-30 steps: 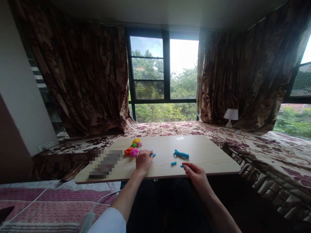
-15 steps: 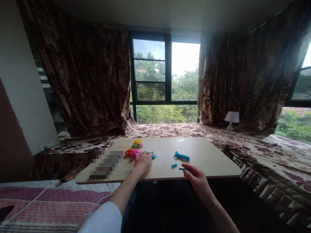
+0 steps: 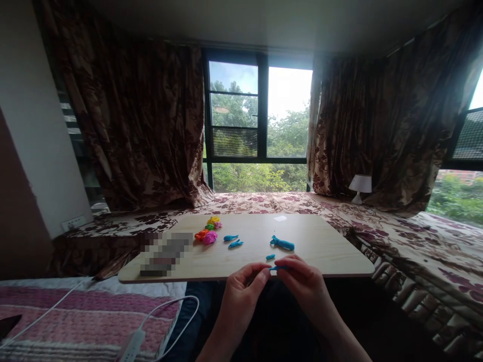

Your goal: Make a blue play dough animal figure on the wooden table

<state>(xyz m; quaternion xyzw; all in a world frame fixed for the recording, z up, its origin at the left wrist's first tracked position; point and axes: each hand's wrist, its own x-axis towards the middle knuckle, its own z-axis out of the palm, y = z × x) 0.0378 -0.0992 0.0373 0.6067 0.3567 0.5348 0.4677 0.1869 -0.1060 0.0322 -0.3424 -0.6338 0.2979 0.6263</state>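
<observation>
Close to the table's near edge, my left hand [image 3: 245, 289] and my right hand [image 3: 306, 281] meet fingertip to fingertip. A small thin piece of blue modelling clay [image 3: 276, 268] is pinched between them, its left tip at my left thumb and forefinger. Just beyond my fingers lies a short blue clay lump [image 3: 270, 257]. Farther back rests a thick blue clay roll [image 3: 284, 244] with a knobbly left end. Two slim, fish-like blue clay shapes, an upper one [image 3: 230, 238] and a lower one [image 3: 236, 244], lie left of it.
Crumpled yellow [image 3: 213, 220], green [image 3: 209, 228], orange [image 3: 201, 235] and pink clay [image 3: 210, 238] sit together on the light wooden table [image 3: 320, 251]. A blurred-out dark object [image 3: 166, 255] lies at its left. A power strip [image 3: 133, 346] with a white cable rests on the bed.
My left hand has left the blue shapes near the pink clay and come right and nearer to join my right hand at the thin clay piece. Both fish-like shapes are now uncovered.
</observation>
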